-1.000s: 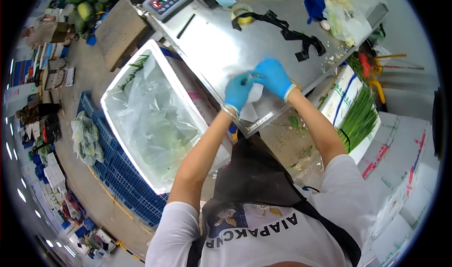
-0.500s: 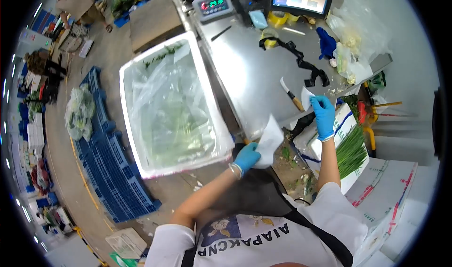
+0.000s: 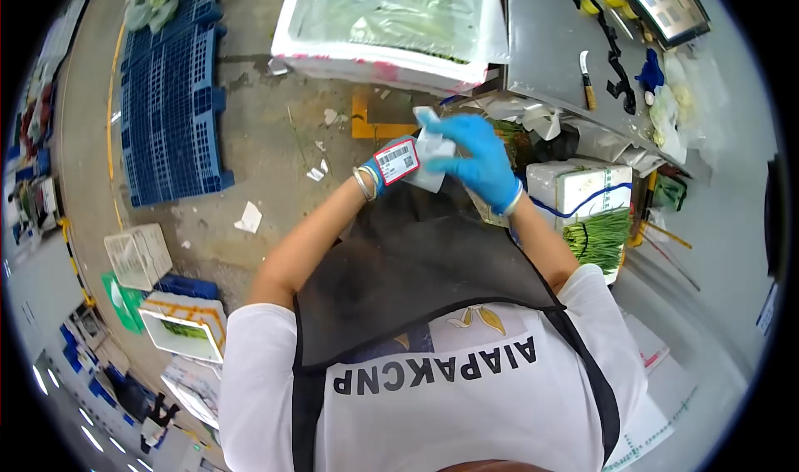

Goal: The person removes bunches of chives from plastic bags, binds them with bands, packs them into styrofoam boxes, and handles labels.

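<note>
A barcode label (image 3: 397,161) with a red border lies over my left hand (image 3: 374,175), hiding most of its blue-gloved fingers, which appear closed on it. Beside the label hangs a folded white paper strip (image 3: 433,146), in front of my dark apron. My right hand (image 3: 483,160), also in a blue glove, reaches in from the right with its thumb and fingertips around the paper. Motion smears these fingers a little. Both hands are close together below the white foam box (image 3: 374,66).
Clear plastic (image 3: 391,10) covers greens in the foam box. A steel table (image 3: 541,47) carries a knife (image 3: 588,81) and a black strap (image 3: 617,60). Green stalks (image 3: 598,237) lie against a white box (image 3: 574,189) at right. A blue pallet (image 3: 166,118) lies on the floor at left.
My view has tilted down, and the foam box and table sit higher. My right hand has left the table side and come to the paper at my left hand. The red-bordered label now shows.
</note>
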